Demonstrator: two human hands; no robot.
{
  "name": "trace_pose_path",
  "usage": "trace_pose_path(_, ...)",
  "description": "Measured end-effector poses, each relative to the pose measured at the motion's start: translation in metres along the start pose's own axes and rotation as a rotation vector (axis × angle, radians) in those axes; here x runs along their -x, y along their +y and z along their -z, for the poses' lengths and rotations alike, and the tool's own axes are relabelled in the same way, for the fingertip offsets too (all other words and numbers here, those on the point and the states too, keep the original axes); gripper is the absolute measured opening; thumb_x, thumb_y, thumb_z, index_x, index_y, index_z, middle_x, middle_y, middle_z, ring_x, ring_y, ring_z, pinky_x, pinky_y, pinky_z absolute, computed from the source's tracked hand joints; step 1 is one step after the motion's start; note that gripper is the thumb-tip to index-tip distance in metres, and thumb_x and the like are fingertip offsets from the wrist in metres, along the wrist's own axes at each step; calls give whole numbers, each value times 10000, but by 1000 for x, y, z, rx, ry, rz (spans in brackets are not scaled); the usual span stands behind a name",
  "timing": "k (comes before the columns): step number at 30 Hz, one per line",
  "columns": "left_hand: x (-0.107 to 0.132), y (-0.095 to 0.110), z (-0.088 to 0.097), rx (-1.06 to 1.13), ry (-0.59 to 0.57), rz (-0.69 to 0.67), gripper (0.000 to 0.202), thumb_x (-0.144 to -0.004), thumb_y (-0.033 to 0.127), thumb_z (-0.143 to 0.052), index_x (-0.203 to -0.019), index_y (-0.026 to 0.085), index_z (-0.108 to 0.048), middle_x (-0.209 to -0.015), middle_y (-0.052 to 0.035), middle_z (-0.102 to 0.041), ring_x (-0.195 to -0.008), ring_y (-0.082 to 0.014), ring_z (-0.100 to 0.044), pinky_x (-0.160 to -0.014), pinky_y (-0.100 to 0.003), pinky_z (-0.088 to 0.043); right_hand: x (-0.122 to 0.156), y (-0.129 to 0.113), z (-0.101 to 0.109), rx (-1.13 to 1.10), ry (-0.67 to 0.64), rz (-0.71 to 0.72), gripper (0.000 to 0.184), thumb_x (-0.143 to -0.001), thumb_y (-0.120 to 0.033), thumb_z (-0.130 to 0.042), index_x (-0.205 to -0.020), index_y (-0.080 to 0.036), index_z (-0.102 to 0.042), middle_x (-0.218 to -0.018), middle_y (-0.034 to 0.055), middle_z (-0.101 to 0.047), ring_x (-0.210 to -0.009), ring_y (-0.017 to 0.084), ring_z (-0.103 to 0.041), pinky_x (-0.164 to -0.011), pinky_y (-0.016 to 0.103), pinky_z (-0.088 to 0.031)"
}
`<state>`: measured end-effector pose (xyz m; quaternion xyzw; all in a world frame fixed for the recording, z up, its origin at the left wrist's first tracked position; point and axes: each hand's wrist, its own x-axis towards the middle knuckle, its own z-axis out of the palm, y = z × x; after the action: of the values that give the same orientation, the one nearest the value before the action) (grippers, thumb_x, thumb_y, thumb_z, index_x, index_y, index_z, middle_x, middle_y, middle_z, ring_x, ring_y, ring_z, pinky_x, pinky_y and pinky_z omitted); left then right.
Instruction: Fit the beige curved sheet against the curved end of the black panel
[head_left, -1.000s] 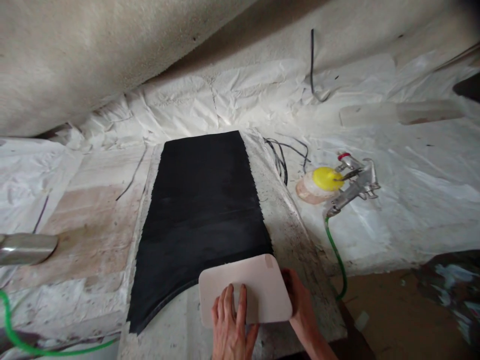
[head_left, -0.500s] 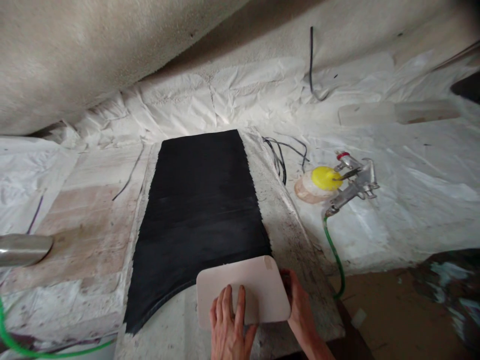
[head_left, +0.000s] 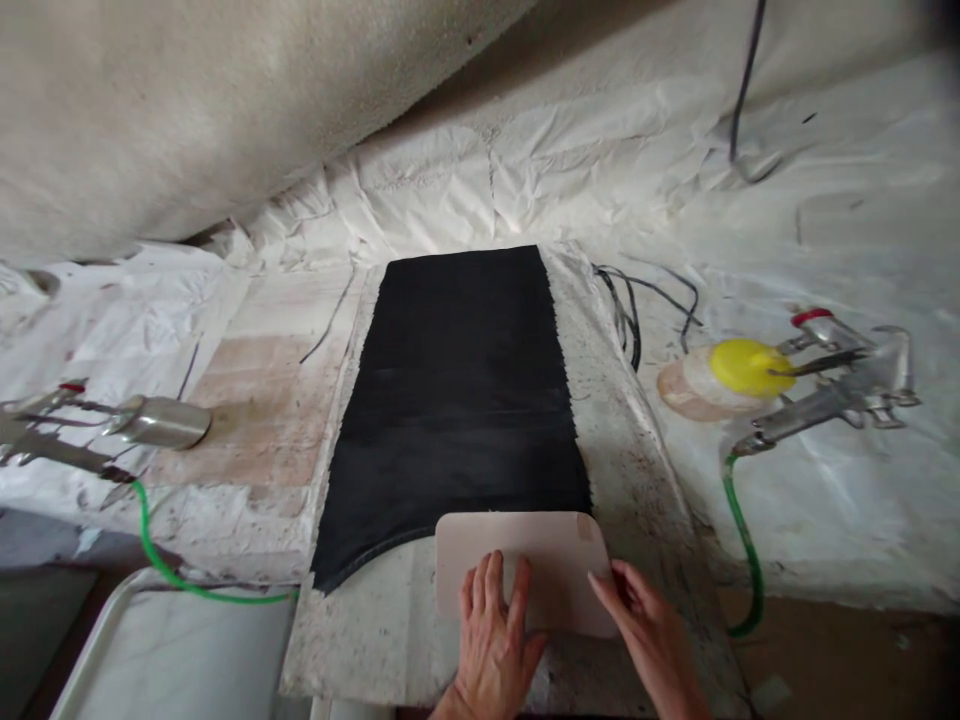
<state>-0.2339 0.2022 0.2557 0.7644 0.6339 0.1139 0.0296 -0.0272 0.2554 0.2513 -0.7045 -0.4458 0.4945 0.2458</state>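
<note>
The left hand hides part of the pale board, and its palm covers whatever lies beneath, so its hold cannot be made out. The right hand has its thumb at the board's edge, but how its other fingers meet the underside is out of sight. Both forearms run off the bottom. The board masks the near right corner of the black sheet. The left spray gun is cut by the left edge, the wall cord by the top. The right spray gun looks slightly blurred; its green hose drops behind the table.
</note>
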Motion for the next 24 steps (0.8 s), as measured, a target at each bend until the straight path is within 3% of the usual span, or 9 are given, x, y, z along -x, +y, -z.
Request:
trace_pose_path(4,-4,-11,16,117,-37,-21,706,-790,523,-595,-1389,202,-402,-1317,-161,-492,-1201,-324,-461,-924,-494,-448,-2,-1,-8,28,2,-52,519,-679,-683,-558,-895,-212,-587,-821,50,-674,-770,240,-630,-719,307,-478)
trace_pose_path(9,-31,-48,31,178,42,225,356,-912,262,-459,-1257,205,-525,-1166,-108,-577,-1050,-218,-549,-863,-387,-495,-5,8,-11,60,5,-22,559,-666,-712,-544,-892,-202,-583,-757,42,-653,-709,228,-613,-682,302,-457)
trace_pose_path(13,-59,-76,35,138,-16,176,324,-923,234,-424,-1211,218,-572,-1133,-83,-608,-1015,-213,-558,-846,-377,-496,-4,9,-12,62,1,3,513,-706,-689,-538,-888,-211,-579,-765,32,-642,-712,213,-607,-676,285,-447)
trace_pose_path(19,-75,-74,41,54,-108,170,316,-930,281,-412,-1175,244,-609,-1093,-70,-627,-939,-212,-571,-762,-363,-491,1,4,-8,47,19,46,471,-724,-655,-537,-856,-206,-593,-741,26,-628,-677,197,-590,-642,271,-454)
trace_pose_path(24,-76,-71,40,35,-118,163,339,-940,263,-378,-1194,234,-601,-1109,-69,-624,-970,-212,-553,-774,-352,-485,-2,10,17,24,32,47,466,-694,-641,-584,-859,-209,-649,-800,37,-674,-774,218,-629,-686,258,-497)
